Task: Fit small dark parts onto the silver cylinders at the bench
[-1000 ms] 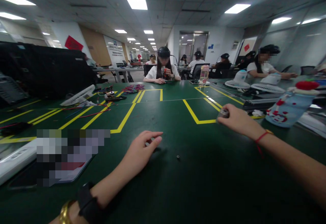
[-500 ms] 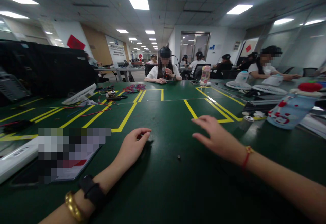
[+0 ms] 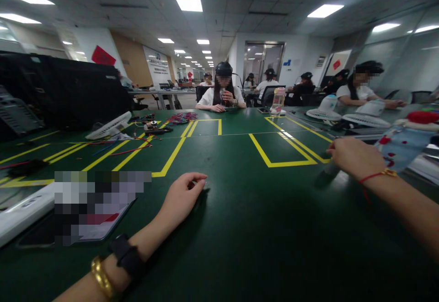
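Observation:
My left hand (image 3: pixel 185 196) rests on the green table (image 3: pixel 233 242), its fingers curled and the thumb tip close to the index finger. Whatever it may hold is hidden. Over at the right, my right hand (image 3: pixel 358 158) is closed with its fingers bent downward. It hovers over or touches a small silver cylinder (image 3: pixel 331 169), which is blurred and mostly covered by the fingers. I cannot make out what lies between those fingers. Just beyond this hand stands a light blue bottle (image 3: pixel 399 144) with a red top, partly covered by the hand.
A tablet-like device (image 3: pixel 99 233) and a white bar-shaped case (image 3: pixel 27 210) lie at the left. Wires (image 3: pixel 181 118), a white fan (image 3: pixel 108 126) and a pink bottle (image 3: pixel 277 103) sit farther back. A person (image 3: pixel 222 91) sits opposite. More fans (image 3: pixel 324 110) stand at right.
My right hand has moved right, to the silver cylinder, and its spread fingers have closed. The small dark ring-like piece on the table is no longer seen. My left hand has hardly moved.

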Tool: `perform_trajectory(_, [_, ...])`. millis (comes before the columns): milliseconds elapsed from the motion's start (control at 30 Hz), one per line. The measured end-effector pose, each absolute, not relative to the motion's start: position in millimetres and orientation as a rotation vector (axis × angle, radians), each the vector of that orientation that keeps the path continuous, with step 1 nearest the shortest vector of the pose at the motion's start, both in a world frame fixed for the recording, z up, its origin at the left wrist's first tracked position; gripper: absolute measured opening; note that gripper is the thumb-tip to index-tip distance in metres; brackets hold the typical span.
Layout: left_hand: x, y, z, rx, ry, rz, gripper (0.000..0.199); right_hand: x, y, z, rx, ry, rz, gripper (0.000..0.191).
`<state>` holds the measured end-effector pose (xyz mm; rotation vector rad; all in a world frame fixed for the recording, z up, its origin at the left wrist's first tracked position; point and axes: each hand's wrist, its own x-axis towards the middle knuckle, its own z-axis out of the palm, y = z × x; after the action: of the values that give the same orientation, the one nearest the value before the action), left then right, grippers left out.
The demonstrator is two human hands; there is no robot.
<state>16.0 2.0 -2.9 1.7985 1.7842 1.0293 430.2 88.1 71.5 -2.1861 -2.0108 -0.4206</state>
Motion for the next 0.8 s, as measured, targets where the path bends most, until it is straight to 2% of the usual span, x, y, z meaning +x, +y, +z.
perform_trajectory(200, [15.4, 1.6, -2.7, 1.796, 1.766, 1.016, 0.036, 459.5, 97.8, 60.2, -2.342, -1.997, -0.354, 0.023])
perform_trajectory(633, [15.0, 1.9, -2.6, 1.811, 1.766, 1.009, 0.035, 472.7, 104.7, 68.7, -2.459, -1.930, -0.261, 0.027])
perform_trajectory(800, [15.9, 2.2, -2.3, 1.820, 1.753, 1.015, 0.034, 469.8, 102.8, 67.2, -2.495, -1.907, -0.216, 0.036])
